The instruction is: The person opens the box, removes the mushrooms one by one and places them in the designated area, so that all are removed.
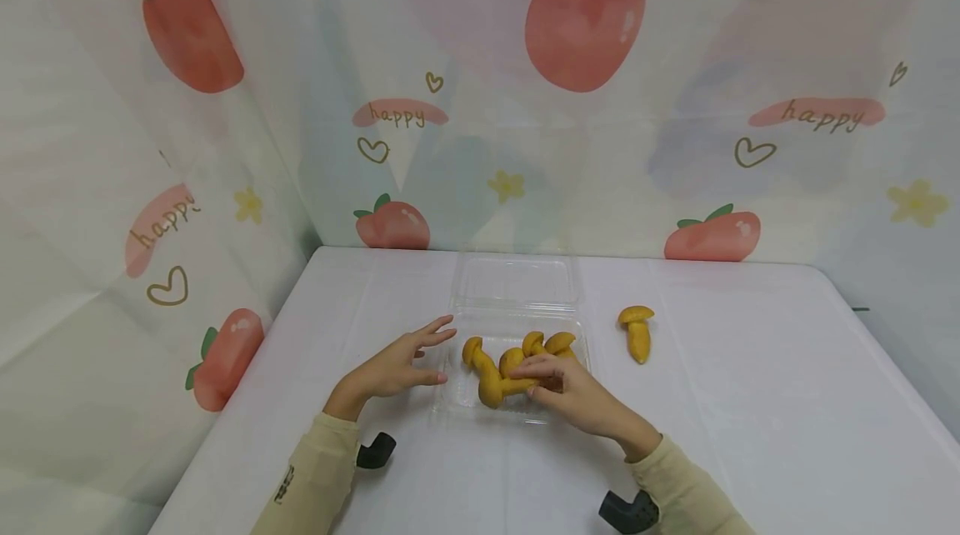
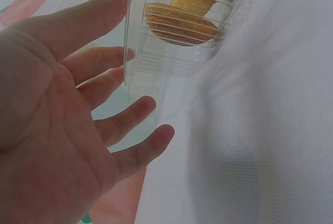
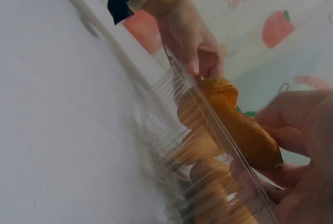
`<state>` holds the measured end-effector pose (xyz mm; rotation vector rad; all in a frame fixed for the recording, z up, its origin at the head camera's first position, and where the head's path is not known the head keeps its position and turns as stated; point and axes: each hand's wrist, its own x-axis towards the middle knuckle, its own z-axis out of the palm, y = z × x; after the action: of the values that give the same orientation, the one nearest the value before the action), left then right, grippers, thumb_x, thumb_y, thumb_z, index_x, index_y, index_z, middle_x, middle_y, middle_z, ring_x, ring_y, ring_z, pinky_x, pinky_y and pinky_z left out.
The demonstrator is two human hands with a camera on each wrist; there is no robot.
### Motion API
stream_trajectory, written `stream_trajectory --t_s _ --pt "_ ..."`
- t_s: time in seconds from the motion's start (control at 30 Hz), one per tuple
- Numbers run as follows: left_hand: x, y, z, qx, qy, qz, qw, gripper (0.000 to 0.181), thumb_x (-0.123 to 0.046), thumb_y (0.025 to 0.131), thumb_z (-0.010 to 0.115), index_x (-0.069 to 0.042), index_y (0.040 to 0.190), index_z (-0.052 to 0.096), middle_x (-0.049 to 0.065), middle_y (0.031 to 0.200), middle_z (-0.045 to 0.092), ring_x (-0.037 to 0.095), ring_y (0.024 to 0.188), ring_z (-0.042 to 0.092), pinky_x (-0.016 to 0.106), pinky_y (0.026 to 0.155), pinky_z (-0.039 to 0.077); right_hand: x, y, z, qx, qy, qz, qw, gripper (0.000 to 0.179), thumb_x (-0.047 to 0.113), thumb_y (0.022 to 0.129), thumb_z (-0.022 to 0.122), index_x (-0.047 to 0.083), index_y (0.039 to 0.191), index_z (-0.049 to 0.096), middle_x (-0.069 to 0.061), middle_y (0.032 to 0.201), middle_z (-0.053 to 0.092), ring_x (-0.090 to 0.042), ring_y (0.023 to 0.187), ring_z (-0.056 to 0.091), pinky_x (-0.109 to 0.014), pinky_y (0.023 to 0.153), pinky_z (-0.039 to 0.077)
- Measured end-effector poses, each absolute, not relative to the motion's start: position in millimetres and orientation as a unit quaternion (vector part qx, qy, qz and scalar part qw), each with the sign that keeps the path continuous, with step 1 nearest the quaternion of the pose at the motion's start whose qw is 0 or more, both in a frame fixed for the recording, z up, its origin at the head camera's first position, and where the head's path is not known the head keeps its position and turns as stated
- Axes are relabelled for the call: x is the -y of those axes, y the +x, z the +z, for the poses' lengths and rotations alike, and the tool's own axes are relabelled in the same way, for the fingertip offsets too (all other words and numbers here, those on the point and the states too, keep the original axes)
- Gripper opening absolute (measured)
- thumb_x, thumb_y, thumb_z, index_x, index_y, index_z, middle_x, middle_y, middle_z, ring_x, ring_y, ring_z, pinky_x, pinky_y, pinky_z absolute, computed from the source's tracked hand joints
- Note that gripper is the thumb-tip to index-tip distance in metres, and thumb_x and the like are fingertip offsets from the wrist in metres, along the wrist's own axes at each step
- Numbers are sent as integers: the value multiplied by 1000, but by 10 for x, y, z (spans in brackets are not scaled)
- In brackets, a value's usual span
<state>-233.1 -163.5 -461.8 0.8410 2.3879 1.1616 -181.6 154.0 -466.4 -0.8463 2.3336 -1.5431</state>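
My right hand [image 1: 576, 393] pinches the held mushroom [image 1: 491, 390] by its stem between thumb and fingers, at the near part of the clear tray [image 1: 459, 404]. More mushrooms [image 1: 476, 352] lie in there, and the lid [image 1: 517, 281] is folded back behind. My left hand [image 1: 396, 366] is just beside the tray's left wall, its fingers spread and gripping nothing (whether a fingertip touches the plastic, I cannot tell). I judge the step in hand to be placing this piece among the others; the next move would call for lowering it flat, then parting my fingers gently. A loose mushroom [image 1: 637, 337] lies on the table [image 1: 750, 402], right of the tray.
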Motion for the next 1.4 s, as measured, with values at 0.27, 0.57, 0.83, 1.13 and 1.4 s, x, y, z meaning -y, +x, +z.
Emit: stream_trajectory --t_s 0.27,0.57,0.83,1.13,1.4 --pt "1636 -2338 -4619 -842 298 412 179 71 -11 94 71 1 155 36 15 170 17 39 156 21 63 116 37 -1535 -1807 -4666 -797 -277 -528 94 22 2 88 75 2 110 71 -19 113 69 -3 93 58 -18 76 53" --pt "1634 -2337 -4616 -842 297 412 180 71 -12 94 72 1 154 37 15 170 18 40 155 21 63 116 37 -1557 -1801 -4651 -793 -259 -543 94 19 7 94 68 -2 110 65 -17 108 65 -5 91 60 -18 76 55" --pt "1631 -2348 -4618 -839 303 414 180 71 -11 94 71 2 155 36 16 170 17 40 156 20 63 116 37 -1622 -1804 -4577 -794 -251 -545 99 13 10 101 60 1 109 59 -12 114 64 -15 110 63 -18 92 53" --pt "1630 -2347 -4616 -841 299 412 182 71 -10 94 71 1 155 36 15 170 16 39 156 20 63 116 36 -1756 -1845 -4495 -781 -256 -562 97 10 0 97 59 -2 102 50 -14 110 55 -6 102 58 -16 84 53" --pt "1633 -2335 -4613 -842 291 416 184 71 -11 94 72 1 154 37 16 170 17 39 156 20 63 117 36 -1935 -1828 -4388 -819 -225 -522 81 53 8 98 64 7 143 36 -26 138 48 -37 119 61 -29 94 56"
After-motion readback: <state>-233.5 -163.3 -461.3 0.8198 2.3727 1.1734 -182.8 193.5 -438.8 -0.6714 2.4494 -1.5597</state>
